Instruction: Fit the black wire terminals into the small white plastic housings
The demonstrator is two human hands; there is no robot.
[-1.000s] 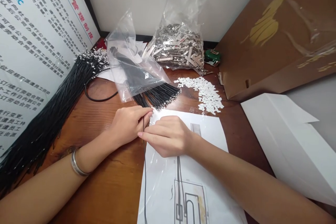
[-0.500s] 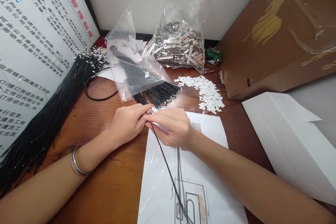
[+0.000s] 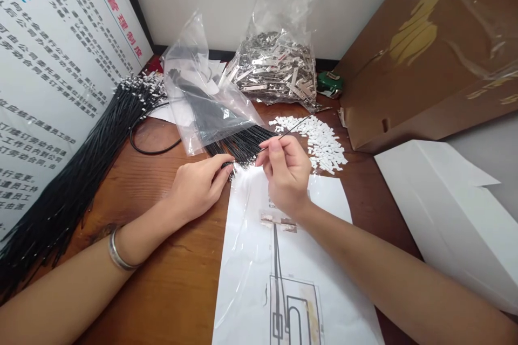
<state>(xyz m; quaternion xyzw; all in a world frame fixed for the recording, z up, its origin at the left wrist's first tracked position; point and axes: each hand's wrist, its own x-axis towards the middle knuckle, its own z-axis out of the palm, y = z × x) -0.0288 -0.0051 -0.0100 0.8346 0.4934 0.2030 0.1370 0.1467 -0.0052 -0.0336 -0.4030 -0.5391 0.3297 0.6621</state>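
My left hand (image 3: 198, 186) rests on the wooden table (image 3: 162, 259) with its fingertips pinched on one end of a thin black wire (image 3: 291, 128). My right hand (image 3: 285, 170) pinches the same wire further along, and the wire's free end sticks up and to the right over a pile of small white plastic pieces (image 3: 319, 137). Just beyond both hands a bundle of black wires (image 3: 243, 143) spills out of a clear plastic bag (image 3: 202, 102). Under my right wrist lies a white sheet with a printed drawing (image 3: 291, 285).
A clear bag of shiny metal strips (image 3: 275, 67) stands at the back. A long bundle of black cables (image 3: 81, 172) runs along a printed board (image 3: 52, 54) on the left. A brown cardboard box (image 3: 429, 48) and a white box (image 3: 449, 215) stand at the right.
The wire hung down towards me before. My right hand has swung it up and away, so it now points up-right over the white pieces. My left hand has barely moved.
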